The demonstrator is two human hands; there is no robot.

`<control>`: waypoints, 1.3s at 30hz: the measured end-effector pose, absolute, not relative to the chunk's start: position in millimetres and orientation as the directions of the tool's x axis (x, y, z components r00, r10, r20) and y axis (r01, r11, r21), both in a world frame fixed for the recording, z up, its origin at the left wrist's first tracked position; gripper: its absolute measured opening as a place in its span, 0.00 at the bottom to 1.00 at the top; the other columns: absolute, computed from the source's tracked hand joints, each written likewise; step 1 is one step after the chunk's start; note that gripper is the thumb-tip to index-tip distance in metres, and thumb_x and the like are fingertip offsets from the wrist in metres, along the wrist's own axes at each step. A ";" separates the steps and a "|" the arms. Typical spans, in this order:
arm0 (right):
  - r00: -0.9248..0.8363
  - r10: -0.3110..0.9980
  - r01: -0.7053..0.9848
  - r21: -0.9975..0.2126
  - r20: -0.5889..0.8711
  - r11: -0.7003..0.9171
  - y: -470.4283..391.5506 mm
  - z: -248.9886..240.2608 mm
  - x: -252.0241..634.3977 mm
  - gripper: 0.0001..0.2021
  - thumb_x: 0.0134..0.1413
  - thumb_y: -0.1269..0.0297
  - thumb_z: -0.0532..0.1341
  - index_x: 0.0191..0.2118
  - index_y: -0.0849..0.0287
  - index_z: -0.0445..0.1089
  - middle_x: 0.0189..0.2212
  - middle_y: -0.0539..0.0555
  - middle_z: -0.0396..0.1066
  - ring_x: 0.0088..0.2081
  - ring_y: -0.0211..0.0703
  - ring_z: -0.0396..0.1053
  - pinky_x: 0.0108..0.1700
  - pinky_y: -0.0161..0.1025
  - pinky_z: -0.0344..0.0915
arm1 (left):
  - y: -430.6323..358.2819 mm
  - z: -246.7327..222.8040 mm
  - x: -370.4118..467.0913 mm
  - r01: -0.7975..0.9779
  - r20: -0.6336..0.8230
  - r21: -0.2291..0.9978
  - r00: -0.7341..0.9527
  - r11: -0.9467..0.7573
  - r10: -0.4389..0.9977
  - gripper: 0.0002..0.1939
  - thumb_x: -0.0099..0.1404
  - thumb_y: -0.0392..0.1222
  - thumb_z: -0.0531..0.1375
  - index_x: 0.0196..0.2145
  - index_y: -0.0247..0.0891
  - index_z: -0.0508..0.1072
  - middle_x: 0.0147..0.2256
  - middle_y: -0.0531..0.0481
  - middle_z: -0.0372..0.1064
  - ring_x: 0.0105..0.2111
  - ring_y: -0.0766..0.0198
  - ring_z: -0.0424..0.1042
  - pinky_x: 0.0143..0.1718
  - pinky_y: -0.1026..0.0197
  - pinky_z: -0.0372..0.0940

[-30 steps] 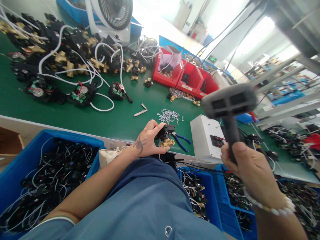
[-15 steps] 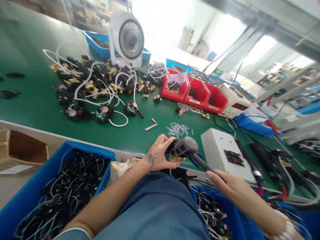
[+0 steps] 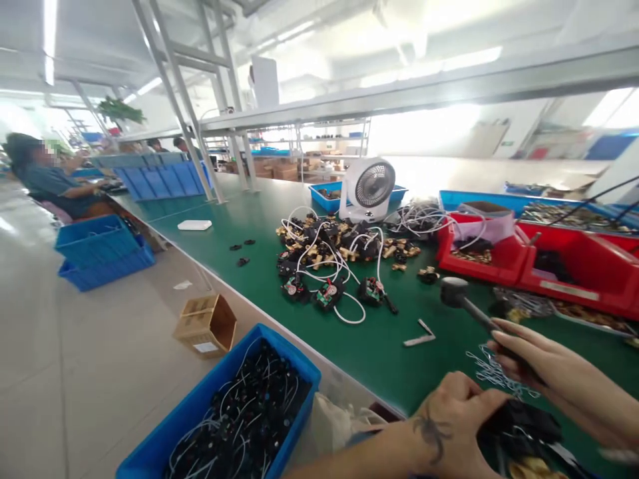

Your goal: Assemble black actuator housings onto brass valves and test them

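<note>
Pale floor (image 3: 110,372) lies left of a green desk (image 3: 257,286); above it, a white shelf (image 3: 299,110) and ceiling lights (image 3: 472,58).

Head view, near hands (image 3: 449,416) (seemingly leftward)

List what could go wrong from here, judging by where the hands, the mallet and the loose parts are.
1. The left hand grips the black-and-brass part, so a stray blow from the mallet in the right hand might catch its fingers.
2. The loose wire clips lie right by both hands and could be knocked about.
3. Exposed circuit boards lie uncovered on the bench; a wide swing might damage them.
</note>
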State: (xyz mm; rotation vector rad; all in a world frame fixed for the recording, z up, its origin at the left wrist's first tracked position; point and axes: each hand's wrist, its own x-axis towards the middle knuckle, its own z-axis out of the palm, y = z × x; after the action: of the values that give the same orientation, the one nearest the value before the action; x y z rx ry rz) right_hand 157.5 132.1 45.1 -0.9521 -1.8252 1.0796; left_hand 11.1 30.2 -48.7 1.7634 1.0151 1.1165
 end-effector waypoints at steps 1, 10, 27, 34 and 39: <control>-0.349 0.923 0.188 -0.953 0.159 0.235 137.7 47.2 141.1 0.04 0.55 0.60 0.65 0.34 0.51 0.74 0.23 0.56 0.76 0.19 0.46 0.72 0.19 0.38 0.70 | 30.6 -48.5 10.6 0.206 0.295 0.909 0.291 -0.361 0.910 0.54 0.32 0.69 0.73 0.57 0.50 0.71 0.42 0.47 0.59 0.46 0.51 0.67 0.52 0.47 0.71; -0.387 0.922 0.570 -0.789 -0.012 0.229 107.1 70.7 127.3 0.17 0.51 0.59 0.65 0.46 0.61 0.76 0.39 0.58 0.77 0.40 0.45 0.74 0.49 0.46 0.73 | 17.5 -29.7 5.9 0.223 0.322 0.891 0.303 -0.395 0.897 0.49 0.45 0.58 0.72 0.62 0.37 0.65 0.49 0.42 0.61 0.50 0.49 0.66 0.57 0.43 0.66; -0.476 0.849 0.566 -0.659 0.229 0.495 20.4 45.1 191.3 0.05 0.59 0.64 0.62 0.37 0.56 0.75 0.47 0.57 0.71 0.52 0.48 0.69 0.59 0.49 0.67 | 9.0 -35.6 4.4 0.134 0.456 0.847 0.314 -0.514 0.833 0.37 0.56 0.46 0.69 0.60 0.39 0.63 0.50 0.43 0.63 0.51 0.56 0.66 0.47 0.51 0.74; -0.453 0.871 0.595 -0.663 0.190 0.454 14.4 46.3 191.7 0.04 0.59 0.68 0.61 0.37 0.56 0.74 0.46 0.57 0.70 0.52 0.47 0.68 0.59 0.49 0.66 | 4.6 -37.1 11.4 0.191 0.490 0.813 0.284 -0.550 0.824 0.37 0.55 0.46 0.69 0.60 0.40 0.62 0.49 0.44 0.63 0.48 0.56 0.67 0.47 0.50 0.74; -0.477 0.855 0.612 -0.620 0.205 0.490 11.1 47.4 191.0 0.05 0.59 0.71 0.59 0.37 0.56 0.72 0.46 0.57 0.69 0.51 0.47 0.68 0.58 0.47 0.67 | -3.7 -38.0 18.7 0.162 0.495 0.839 0.167 -0.519 0.852 0.28 0.53 0.43 0.70 0.48 0.39 0.64 0.48 0.44 0.63 0.49 0.54 0.67 0.44 0.50 0.74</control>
State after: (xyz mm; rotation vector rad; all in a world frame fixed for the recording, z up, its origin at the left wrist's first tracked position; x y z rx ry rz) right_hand 191.0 11.1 47.4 -1.2078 -2.2434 0.6512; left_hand 18.7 -3.7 -38.0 1.8122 0.9615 1.3918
